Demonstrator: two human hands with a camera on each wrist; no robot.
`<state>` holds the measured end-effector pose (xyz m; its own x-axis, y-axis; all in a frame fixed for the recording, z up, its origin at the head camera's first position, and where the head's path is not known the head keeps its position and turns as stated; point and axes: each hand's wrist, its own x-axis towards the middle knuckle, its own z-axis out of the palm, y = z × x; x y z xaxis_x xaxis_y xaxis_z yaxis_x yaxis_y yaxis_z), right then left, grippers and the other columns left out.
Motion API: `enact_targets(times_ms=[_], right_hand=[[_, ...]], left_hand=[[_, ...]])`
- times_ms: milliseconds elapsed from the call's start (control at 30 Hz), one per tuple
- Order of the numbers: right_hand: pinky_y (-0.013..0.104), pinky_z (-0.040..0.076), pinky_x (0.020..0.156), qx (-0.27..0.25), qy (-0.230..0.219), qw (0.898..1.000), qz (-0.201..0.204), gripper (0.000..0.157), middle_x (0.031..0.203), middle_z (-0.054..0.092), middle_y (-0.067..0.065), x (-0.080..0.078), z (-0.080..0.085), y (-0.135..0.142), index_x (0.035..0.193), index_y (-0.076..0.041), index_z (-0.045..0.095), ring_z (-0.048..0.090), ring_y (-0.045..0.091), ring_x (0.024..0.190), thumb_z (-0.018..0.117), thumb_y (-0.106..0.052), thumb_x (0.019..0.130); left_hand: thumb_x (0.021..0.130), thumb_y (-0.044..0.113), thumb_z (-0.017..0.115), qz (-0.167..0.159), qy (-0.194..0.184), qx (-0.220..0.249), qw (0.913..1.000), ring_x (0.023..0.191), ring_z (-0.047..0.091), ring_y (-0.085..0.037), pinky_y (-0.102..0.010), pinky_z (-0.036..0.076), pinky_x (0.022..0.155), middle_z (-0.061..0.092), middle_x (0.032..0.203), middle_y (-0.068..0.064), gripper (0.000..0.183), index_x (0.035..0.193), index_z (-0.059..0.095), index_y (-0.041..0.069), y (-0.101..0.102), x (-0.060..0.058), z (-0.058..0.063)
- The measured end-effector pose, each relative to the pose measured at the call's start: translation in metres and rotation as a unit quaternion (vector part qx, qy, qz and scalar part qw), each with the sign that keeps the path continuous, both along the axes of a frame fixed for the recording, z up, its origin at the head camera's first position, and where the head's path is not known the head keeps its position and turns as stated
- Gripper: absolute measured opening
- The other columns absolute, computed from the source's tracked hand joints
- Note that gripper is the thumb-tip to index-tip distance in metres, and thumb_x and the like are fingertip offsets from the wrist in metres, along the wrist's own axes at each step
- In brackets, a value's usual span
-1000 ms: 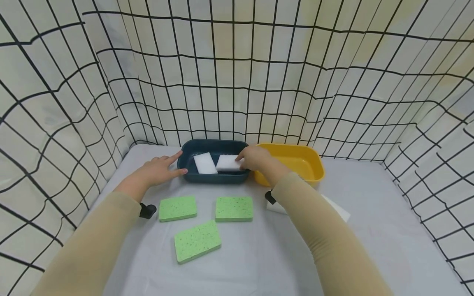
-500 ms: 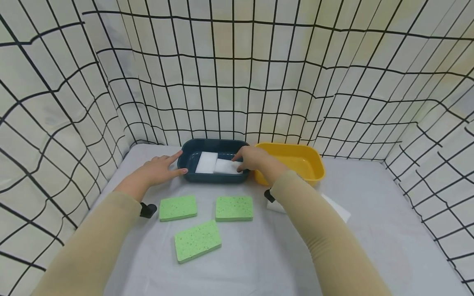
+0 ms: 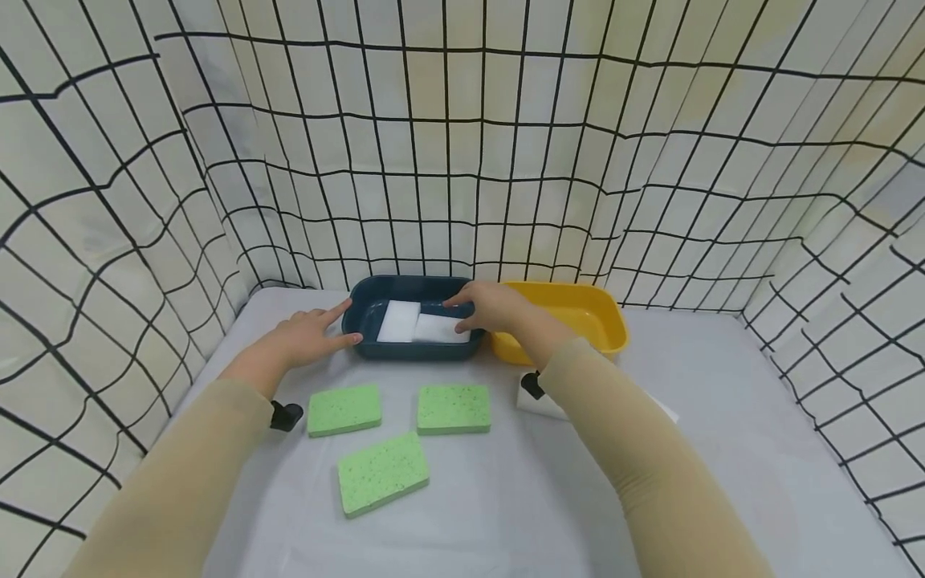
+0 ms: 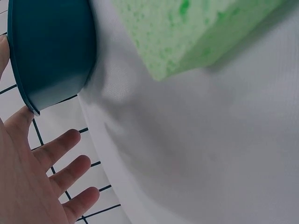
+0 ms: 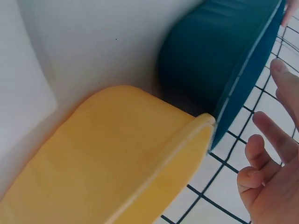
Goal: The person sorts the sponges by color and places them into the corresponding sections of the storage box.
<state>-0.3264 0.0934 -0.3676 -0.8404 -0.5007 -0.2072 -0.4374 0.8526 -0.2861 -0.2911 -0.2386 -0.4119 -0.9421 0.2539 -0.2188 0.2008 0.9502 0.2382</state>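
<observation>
- White blocks, two of them, lie inside the dark blue tub (image 3: 415, 352): the left block (image 3: 399, 321) and, right next to it, the right block (image 3: 439, 327). They look to be touching; whether one overlaps the other I can't tell.
- At the tub's left end, the person's left hand (image 3: 303, 337) rests its thumb and forefinger on the rim, the two well apart, the remaining fingers spread out beside it.
- Over the tub's right end is the right hand (image 3: 491, 309), thumb and forefinger apart, the other fingers loosely bent. Its thumb tip is at the right block, though from here I can't make out whether they touch.
- Just beside the blue tub sits a yellow tub (image 3: 585, 309), partly covered by the right forearm.
- Nearer the person, three green speckled sponges lie flat on the white cloth (image 3: 520, 514): one on the left (image 3: 344, 411), one on the right (image 3: 454, 409), and one closest (image 3: 383, 475), set askew.
- Under the right sleeve (image 3: 636, 449) shows a flat white piece (image 3: 538, 401), mostly hidden.
- Black-lined grid fabric (image 3: 462, 160) stands behind and along both sides.
</observation>
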Motion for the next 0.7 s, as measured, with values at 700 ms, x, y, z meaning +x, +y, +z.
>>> enact_targets(times_ms=[700], right_hand=[[0.045,0.042,0.107,-0.045,0.028,0.999,-0.002,0.051,0.137,0.055,0.004,0.058,0.007,0.074,0.138,-0.032,0.061,0.051,0.025,0.125,0.075,-0.036,0.089]], left_hand=[[0.094,0.073,0.037,0.002,-0.004,0.001,1.0,0.134,0.025,-0.063,-0.076,0.024,0.103,0.026,0.152,-0.037,0.091,0.161,0.006,0.019,0.0,0.001,-0.002]])
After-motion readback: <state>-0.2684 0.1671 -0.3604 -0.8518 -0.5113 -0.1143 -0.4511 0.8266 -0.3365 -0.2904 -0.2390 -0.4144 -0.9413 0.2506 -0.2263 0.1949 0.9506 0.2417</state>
